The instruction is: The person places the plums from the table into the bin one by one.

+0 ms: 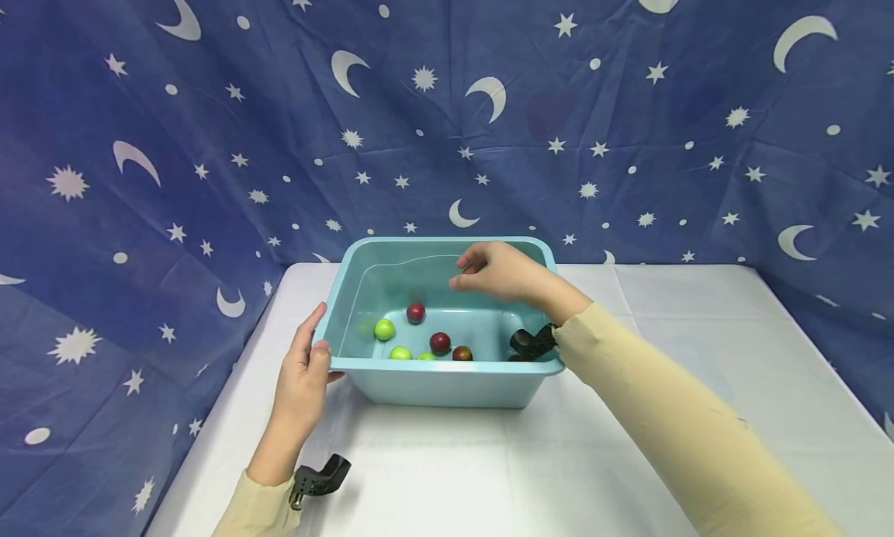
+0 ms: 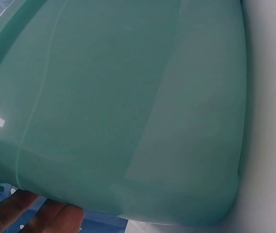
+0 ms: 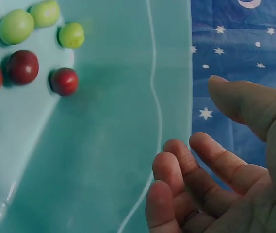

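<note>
A light-blue plastic tub [image 1: 447, 366] stands on the table with small round green fruits [image 1: 384, 330] and dark red fruits [image 1: 440, 343] on its floor. At the tub's front left corner my left hand [image 1: 300, 386] grips the rim, its fingertips against the outer side. In the left wrist view, the tub wall [image 2: 128, 107] hides part of those fingers. My right hand [image 1: 503, 271] hovers above the tub's back right part, nothing in its grasp. In the right wrist view its fingers [image 3: 205, 179] are loosely bent and the thumb stands apart, while the fruits lie farther left.
A white cloth covers the table [image 1: 698, 366] around the tub. Behind and to the sides hangs a blue curtain [image 1: 419, 110] with moons and stars. Black straps with camera mounts sit on both wrists; the right mount [image 1: 532, 343] hangs over the tub's front right corner.
</note>
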A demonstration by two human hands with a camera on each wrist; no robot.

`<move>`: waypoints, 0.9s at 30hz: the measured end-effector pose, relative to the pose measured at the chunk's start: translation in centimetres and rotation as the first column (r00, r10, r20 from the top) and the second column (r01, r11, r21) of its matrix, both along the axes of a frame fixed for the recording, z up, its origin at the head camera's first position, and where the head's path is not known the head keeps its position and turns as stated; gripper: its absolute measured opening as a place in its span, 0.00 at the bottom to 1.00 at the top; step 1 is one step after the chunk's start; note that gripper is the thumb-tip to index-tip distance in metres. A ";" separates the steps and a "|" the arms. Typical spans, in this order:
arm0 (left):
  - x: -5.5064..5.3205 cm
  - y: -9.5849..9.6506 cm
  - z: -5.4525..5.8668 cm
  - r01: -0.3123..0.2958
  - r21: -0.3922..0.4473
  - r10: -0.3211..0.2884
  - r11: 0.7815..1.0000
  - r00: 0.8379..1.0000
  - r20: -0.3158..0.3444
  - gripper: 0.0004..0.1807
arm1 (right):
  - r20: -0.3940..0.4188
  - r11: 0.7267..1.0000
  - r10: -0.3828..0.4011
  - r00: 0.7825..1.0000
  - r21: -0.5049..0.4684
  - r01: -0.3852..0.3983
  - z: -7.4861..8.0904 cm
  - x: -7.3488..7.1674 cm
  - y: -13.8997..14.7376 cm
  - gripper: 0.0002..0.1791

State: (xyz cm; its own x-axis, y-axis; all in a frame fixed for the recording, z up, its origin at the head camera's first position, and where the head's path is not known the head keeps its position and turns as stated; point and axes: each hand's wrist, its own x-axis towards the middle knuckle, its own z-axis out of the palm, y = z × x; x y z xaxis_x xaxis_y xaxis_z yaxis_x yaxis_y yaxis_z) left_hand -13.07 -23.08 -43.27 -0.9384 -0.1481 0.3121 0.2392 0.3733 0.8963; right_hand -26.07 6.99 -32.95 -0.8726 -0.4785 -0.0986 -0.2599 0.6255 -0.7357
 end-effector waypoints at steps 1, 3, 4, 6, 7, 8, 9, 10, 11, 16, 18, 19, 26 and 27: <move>0.0 0.0 0.0 0.002 0.001 -0.002 1.000 1.000 0.000 0.28 | -0.006 1.000 -0.006 1.000 -0.009 0.006 0.1 0.1 0.3 0.22; 0.0 0.0 -0.1 0.007 0.005 -0.007 1.000 1.000 0.002 0.28 | -0.018 0.999 -0.015 1.000 -0.029 0.015 0.5 0.2 0.9 0.23; -0.1 0.0 -0.1 0.009 0.008 -0.009 1.000 1.000 0.002 0.28 | -0.024 0.999 -0.019 1.000 -0.044 0.018 0.7 0.2 1.2 0.23; -0.1 0.0 -0.1 0.007 0.010 -0.007 1.000 1.000 0.007 0.28 | -0.034 0.996 -0.037 0.999 -0.079 0.035 1.2 0.3 2.0 0.23; -0.1 0.0 -0.1 0.006 0.011 -0.006 1.000 1.000 0.010 0.28 | -0.035 0.994 -0.048 0.998 -0.096 0.044 1.5 0.3 2.5 0.24; -0.1 0.0 -0.1 0.004 0.012 -0.004 1.000 1.000 0.013 0.28 | -0.037 0.992 -0.057 0.998 -0.114 0.052 1.7 0.3 3.0 0.24; -0.1 0.0 0.0 0.002 0.014 -0.003 1.000 1.000 0.015 0.28 | -0.041 0.990 -0.069 0.997 -0.129 0.063 1.9 0.4 3.6 0.25; -0.1 0.0 0.0 0.001 0.015 -0.002 1.000 1.000 0.019 0.28 | -0.042 0.987 -0.083 0.996 -0.144 0.076 2.1 0.4 4.2 0.25; 0.0 0.0 0.0 0.001 0.017 -0.001 1.000 1.000 0.022 0.28 | -0.042 0.984 -0.098 0.994 -0.156 0.090 2.3 0.5 4.8 0.26; 0.0 0.1 0.2 0.002 0.022 -0.002 1.000 0.999 0.035 0.28 | -0.059 0.973 -0.168 0.984 -0.172 0.156 2.5 1.0 8.2 0.28; 0.0 0.1 0.2 -0.001 0.020 0.000 1.000 0.999 0.039 0.28 | -0.067 0.970 -0.194 0.979 -0.164 0.181 2.3 1.3 9.4 0.30; 0.0 0.1 0.2 -0.001 0.019 0.000 1.000 0.999 0.040 0.28 | -0.067 0.968 -0.207 0.976 -0.159 0.195 2.1 1.5 10.0 0.30; -0.1 0.0 0.1 0.006 0.032 -0.007 0.999 1.000 0.027 0.27 | -0.040 0.958 -0.251 0.967 -0.149 0.243 -0.3 2.7 13.8 0.31; -0.1 0.0 0.0 0.009 0.035 -0.010 0.999 1.000 0.024 0.27 | -0.034 0.958 -0.254 0.967 -0.147 0.246 -0.9 2.9 14.3 0.32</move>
